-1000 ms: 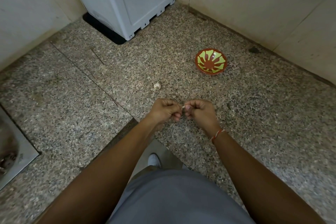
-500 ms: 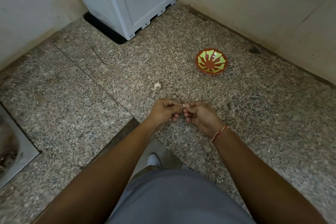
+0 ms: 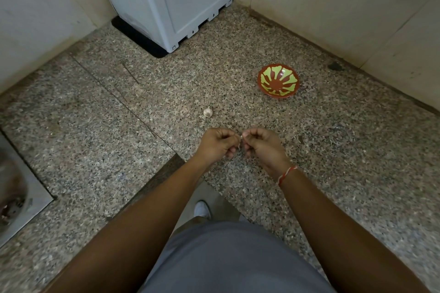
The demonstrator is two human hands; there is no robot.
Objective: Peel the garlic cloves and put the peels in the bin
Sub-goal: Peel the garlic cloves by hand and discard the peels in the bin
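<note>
We stand at a speckled granite counter [image 3: 333, 150], looking down on both our hands, which meet knuckle to knuckle just above its surface. The left hand [image 3: 215, 144] and the right hand [image 3: 260, 145] each have their fingers curled inward, pinching between them a small pale garlic clove [image 3: 242, 137], of which only a sliver shows in the gap. A thin, papery wisp of peel [image 3: 238, 147] seems to hang below the fingertips. We judge that the peeling of this clove is under way, the skin being picked loose.

The next move calls for a fine nail-tip pinch to strip the dry, brittle skin, then gathering the loose flakes for the bin; we see no bin that we can name with certainty.

Just beyond the left hand, apart from it, lies a garlic bulb [image 3: 207, 111], whitish, knobbly and matte. Farther off, beyond the right hand, sits a shallow round bowl [image 3: 278, 80], glossy red with yellow-green petal shapes. Well beyond both hands stands a smooth pale grey plastic box [image 3: 178, 0] against the cream walls.
</note>
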